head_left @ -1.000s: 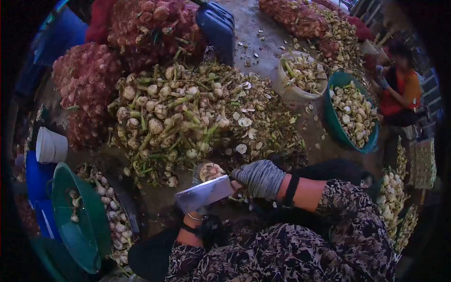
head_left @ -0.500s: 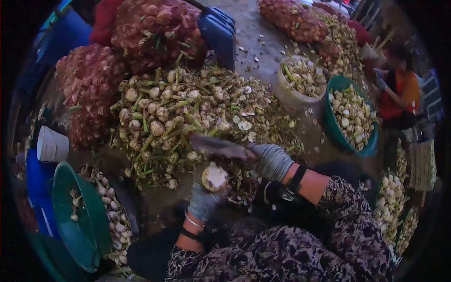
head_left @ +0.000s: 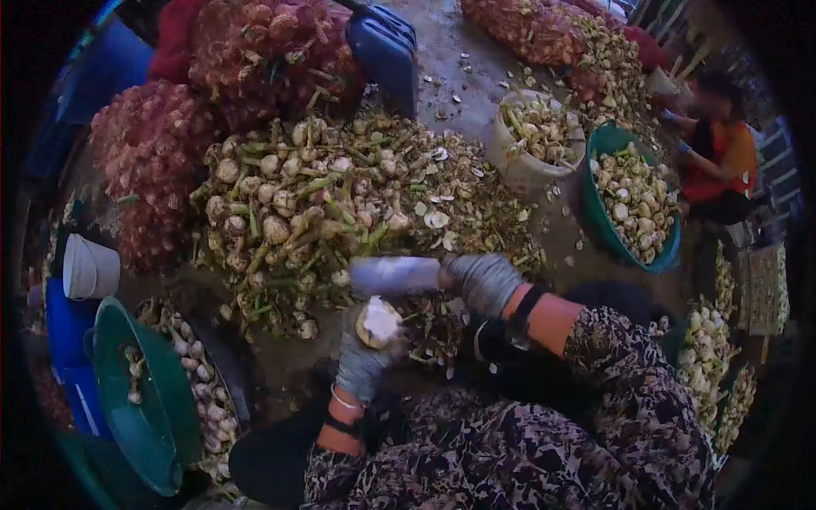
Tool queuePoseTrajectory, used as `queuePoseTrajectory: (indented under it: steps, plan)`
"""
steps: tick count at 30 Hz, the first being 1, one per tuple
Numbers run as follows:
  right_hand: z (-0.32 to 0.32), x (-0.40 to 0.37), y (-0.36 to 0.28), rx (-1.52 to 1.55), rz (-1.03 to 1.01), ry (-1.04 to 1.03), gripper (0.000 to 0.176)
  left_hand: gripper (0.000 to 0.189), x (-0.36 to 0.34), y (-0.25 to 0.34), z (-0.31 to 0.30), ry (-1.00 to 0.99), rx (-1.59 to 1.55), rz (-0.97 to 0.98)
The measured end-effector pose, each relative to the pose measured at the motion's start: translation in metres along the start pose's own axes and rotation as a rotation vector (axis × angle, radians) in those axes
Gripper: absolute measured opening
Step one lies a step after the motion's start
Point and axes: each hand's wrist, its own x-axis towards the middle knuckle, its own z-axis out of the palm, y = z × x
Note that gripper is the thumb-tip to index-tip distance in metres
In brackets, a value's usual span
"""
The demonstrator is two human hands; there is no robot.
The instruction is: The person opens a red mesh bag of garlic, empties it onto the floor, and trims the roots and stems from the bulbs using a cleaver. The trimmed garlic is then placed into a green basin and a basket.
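Note:
A pale, cut bulb (head_left: 379, 323) is held in my left hand (head_left: 361, 361), its white face turned up. My right hand (head_left: 486, 283) grips a broad-bladed knife (head_left: 395, 274), blurred by motion, just above the bulb and apart from it. Both hands are wrapped in grey covering. Behind them spreads a big heap of bulbs with green stalks (head_left: 289, 204), with trimmings (head_left: 467, 195) on its right side.
Red net sacks (head_left: 149, 161) and a blue container (head_left: 382, 59) stand behind the heap. A white bucket (head_left: 91, 268) and green basin (head_left: 144, 425) are at left. A filled bucket (head_left: 518, 166), a filled green basin (head_left: 592, 200) and a co-worker (head_left: 722, 161) are at right.
The knife blade has turned so its flat side shows brighter, and it sits slightly higher in view. The bulb has tilted and moved slightly left. The co-worker's arms have shifted.

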Motion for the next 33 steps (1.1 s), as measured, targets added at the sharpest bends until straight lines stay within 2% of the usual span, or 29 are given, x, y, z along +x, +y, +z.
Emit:
queuePoseTrajectory:
  steps: [1,3,4,5,7,8,10,11,12,13,14,15,17,18,19,20,21,22,23,24,26,28,30,31,32,33]
  plan:
    - [-0.002,0.001,0.011,-0.002,-0.002,0.006,0.027,0.067,-0.001,0.002,0.001,0.001,0.003,0.005]
    - [0.009,0.006,0.037,0.09,0.151,-0.038,0.029,0.065,-0.003,0.006,0.012,0.107,0.217,0.345]
    - [0.017,0.013,0.029,0.572,0.16,-0.112,0.039,0.071,-0.007,0.037,0.022,0.207,-0.26,0.199]
    - [0.027,0.009,0.02,0.562,0.158,-0.119,0.039,0.071,-0.001,0.04,0.028,0.214,-0.271,0.202]
    - [0.014,0.001,-0.03,1.143,0.036,-0.06,0.044,0.077,0.008,0.045,0.034,0.249,-0.23,0.271]
    - [0.003,-0.002,-0.043,1.147,0.043,-0.052,0.044,0.077,0.008,0.048,0.037,0.239,-0.228,0.269]
    - [-0.017,-0.003,-0.059,1.175,0.065,-0.22,0.048,0.076,0.009,0.059,0.042,0.432,-0.043,0.436]
    - [-0.014,-0.001,-0.061,1.169,0.058,-0.221,0.048,0.076,0.008,0.062,0.042,0.535,0.051,0.521]
    - [-0.009,0.0,-0.062,1.176,-0.002,-0.108,0.05,0.076,0.006,0.064,0.038,0.544,0.051,0.525]
    - [-0.003,0.002,-0.063,1.185,-0.062,0.001,0.053,0.07,0.001,0.065,0.034,0.482,-0.4,0.338]
    - [0.005,0.003,-0.061,1.187,-0.07,-0.012,0.053,0.065,-0.004,0.065,0.03,0.402,-0.842,0.136]
    - [0.006,0.004,-0.064,1.147,-0.091,-0.042,0.055,0.065,-0.005,0.06,0.028,0.418,-0.841,0.137]
    - [0.002,0.001,-0.064,1.104,-0.121,-0.076,0.057,0.05,0.003,0.056,0.025,0.072,-0.616,0.118]
    - [-0.005,-0.003,-0.06,0.825,-0.194,-0.062,0.053,0.037,0.002,0.054,0.024,-0.092,-1.199,0.069]
    - [-0.017,-0.007,-0.062,0.543,-0.259,-0.045,0.05,0.037,0.0,0.052,0.022,-0.095,-1.201,0.072]
    - [-0.024,-0.009,-0.063,0.537,-0.26,-0.044,0.05,0.032,0.0,0.049,0.018,-0.057,-0.909,0.193]
    - [-0.03,-0.01,-0.064,0.353,-0.262,-0.104,0.046,0.027,-0.001,0.044,0.012,-0.014,-0.611,0.308]
    - [-0.035,-0.01,-0.066,0.17,-0.263,-0.16,0.041,0.027,0.001,0.023,0.005,-0.01,-0.609,0.315]
    - [-0.039,-0.013,-0.068,0.17,-0.266,-0.157,0.041,0.026,0.005,-0.011,-0.001,0.055,-0.263,0.244]
    - [-0.042,-0.015,-0.07,0.168,-0.284,-0.132,0.037,0.029,0.005,-0.014,-0.003,0.116,0.083,0.167]
    - [-0.042,-0.018,-0.069,0.171,-0.296,-0.1,0.033,0.029,-0.006,-0.02,-0.002,0.177,0.086,0.179]
    - [-0.033,-0.01,-0.06,0.07,-0.149,-0.177,0.024,0.029,-0.025,0.001,-0.001,0.316,0.08,0.206]
    - [0.0,-0.004,-0.028,0.075,-0.119,-0.112,0.023,0.028,-0.042,0.025,-0.006,0.481,0.071,0.238]
    - [-0.006,-0.002,-0.038,0.083,-0.077,-0.055,0.023,0.028,-0.051,0.029,-0.025,0.544,-0.369,0.201]
    - [-0.019,0.0,-0.04,0.043,0.116,-0.178,0.03,0.029,-0.068,0.033,-0.058,0.587,-0.809,0.146]
    - [-0.022,-0.001,-0.041,0.055,0.125,-0.195,0.03,0.03,-0.095,0.055,-0.091,0.372,-1.009,0.336]
